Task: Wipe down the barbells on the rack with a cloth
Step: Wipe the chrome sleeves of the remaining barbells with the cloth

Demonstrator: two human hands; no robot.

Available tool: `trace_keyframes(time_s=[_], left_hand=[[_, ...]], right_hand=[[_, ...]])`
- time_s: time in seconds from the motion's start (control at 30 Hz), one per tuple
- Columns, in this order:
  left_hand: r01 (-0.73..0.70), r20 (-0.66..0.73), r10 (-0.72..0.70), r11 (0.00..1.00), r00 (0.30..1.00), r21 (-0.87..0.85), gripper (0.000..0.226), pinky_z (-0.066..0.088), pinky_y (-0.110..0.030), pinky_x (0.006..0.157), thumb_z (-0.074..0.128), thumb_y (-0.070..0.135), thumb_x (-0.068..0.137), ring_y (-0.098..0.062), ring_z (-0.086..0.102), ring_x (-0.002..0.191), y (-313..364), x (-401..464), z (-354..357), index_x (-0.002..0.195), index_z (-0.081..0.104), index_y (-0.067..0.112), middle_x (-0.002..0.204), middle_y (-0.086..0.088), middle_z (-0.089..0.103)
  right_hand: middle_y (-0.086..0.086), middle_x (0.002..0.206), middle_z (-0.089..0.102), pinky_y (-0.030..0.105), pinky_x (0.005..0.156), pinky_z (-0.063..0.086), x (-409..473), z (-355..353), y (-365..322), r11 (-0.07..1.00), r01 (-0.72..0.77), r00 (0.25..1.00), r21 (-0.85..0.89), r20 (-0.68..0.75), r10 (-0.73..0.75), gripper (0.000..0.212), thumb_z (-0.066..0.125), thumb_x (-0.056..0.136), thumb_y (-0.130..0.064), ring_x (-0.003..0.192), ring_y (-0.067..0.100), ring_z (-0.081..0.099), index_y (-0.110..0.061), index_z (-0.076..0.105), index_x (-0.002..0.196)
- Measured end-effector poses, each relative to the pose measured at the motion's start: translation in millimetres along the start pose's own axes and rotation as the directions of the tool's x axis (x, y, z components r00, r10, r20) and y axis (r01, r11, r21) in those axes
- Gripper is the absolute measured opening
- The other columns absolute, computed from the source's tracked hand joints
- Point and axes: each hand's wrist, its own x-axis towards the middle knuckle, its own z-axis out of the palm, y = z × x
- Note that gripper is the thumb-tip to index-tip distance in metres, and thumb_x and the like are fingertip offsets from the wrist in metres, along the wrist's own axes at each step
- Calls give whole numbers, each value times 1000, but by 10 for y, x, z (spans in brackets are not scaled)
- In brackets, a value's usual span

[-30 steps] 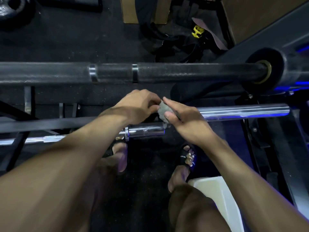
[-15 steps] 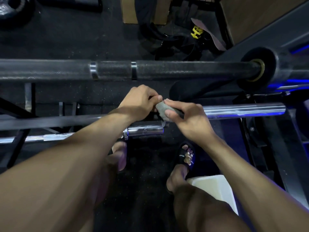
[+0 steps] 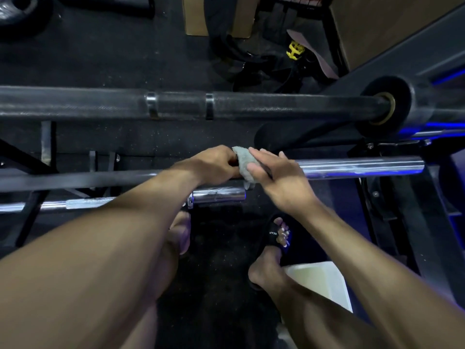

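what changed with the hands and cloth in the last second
The right hand opened: a second ago it pinched the cloth, now its fingers lie straight against it. The left hand keeps gripping the cloth at the middle bar. The bars stayed put.

The cloth [image 3: 243,164] between the hands is light grey. The barbell sleeve [image 3: 359,168] to the right of the right hand [image 3: 281,182] is shiny silver with a blue reflection along its lower edge. The big barbell [image 3: 251,105] beyond the hands is dark grey with a fine knurled pattern and two smooth bright rings; its collar [image 3: 386,108] has a brass-coloured ring. Below the left hand [image 3: 214,165] the short sleeve [image 3: 219,194] is chrome. The floor [image 3: 100,54] is black with tiny pale speckles. The sandal [image 3: 278,233] below the right hand is black with white letters, and the box [image 3: 319,283] near it is white. A yellow clip [image 3: 295,49] lies far beyond the hands.
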Motion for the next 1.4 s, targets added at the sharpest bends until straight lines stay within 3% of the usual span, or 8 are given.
trace_keyframes(time_s=[0.07, 0.2, 0.3, 0.4, 0.67, 0.87, 1.07, 1.4], left_hand=[[-6, -28, 6, 1000, 1000, 2, 18, 36, -17, 59, 68, 41, 94, -6, 58, 74, -13, -1, 27, 78, 66, 35, 76, 17, 62], [6, -40, -8, 1000, 999, -29, 12, 36, -17, 62, 66, 41, 97, -3, 57, 77, -21, 4, 64, 85, 68, 39, 81, 18, 63], [-8, -46, 8, 1000, 999, 12, 10, 37, -20, 62, 67, 40, 96, -8, 56, 78, -24, 12, 61, 88, 68, 36, 82, 15, 63], [-9, -60, 13, 997, 998, 72, 16, 38, -26, 68, 67, 36, 96, -17, 59, 83, -26, 23, 70, 82, 59, 33, 85, 6, 65], [7, -50, -9, 999, 999, -35, 32, 37, -22, 58, 70, 44, 94, -3, 52, 64, -67, 32, 58, 63, 66, 38, 62, 17, 59], [28, -91, -29, 1000, 995, -11, 22, 40, -26, 60, 75, 37, 89, -13, 59, 69, -92, 61, 72, 70, 65, 31, 70, 7, 63], [21, -88, -26, 998, 996, -64, 17, 43, -27, 61, 74, 46, 89, -9, 56, 67, -75, 28, 77, 83, 78, 31, 72, 4, 68], [10, -19, -12, 995, 1000, -99, 29, 56, -40, 90, 62, 50, 97, -19, 70, 94, -78, 46, 61, 98, 80, 27, 94, 1, 78]], right_hand=[[-3, 140, 65, 29, 122, 16, 156, -52, -61, 997, -79, 995, -5, 68, 79, 35, 48, 108, -37, 137, 14, 51, -26, 66, 136], [-4, 61, 54, 34, 66, 36, 376, -169, -156, 990, -142, 986, 16, 93, 140, 48, 45, 107, -42, 63, 16, 50, -20, 56, 65], [-4, 105, 76, 31, 87, 46, 214, -160, -10, 996, -87, 993, 2, 85, 87, 31, 50, 105, -42, 98, 14, 66, -28, 76, 116], [-2, 151, 56, 37, 123, 29, -133, -9, 102, 994, 100, 995, -30, -25, -101, 50, 56, 100, -34, 143, 16, 47, -20, 55, 148], [-1, 60, 58, 37, 63, 39, 447, -108, -83, 990, -136, 987, 30, -85, 138, 36, 60, 98, -40, 64, 20, 55, -16, 65, 71], [-8, 115, 77, 8, 98, 42, -33, -21, 11, 999, 6, 992, 43, -125, -1, 35, 78, 89, -30, 104, 8, 70, -25, 75, 123], [-3, 67, 69, 38, 67, 52, 418, -110, -52, 986, -141, 976, 89, -155, 153, 21, 73, 88, -45, 70, 16, 66, -27, 75, 77], [-11, 85, 75, 33, 82, 54, 12, -119, 131, 961, -86, 965, 264, -218, 146, 14, 67, 96, -40, 86, 8, 68, -30, 76, 102]])
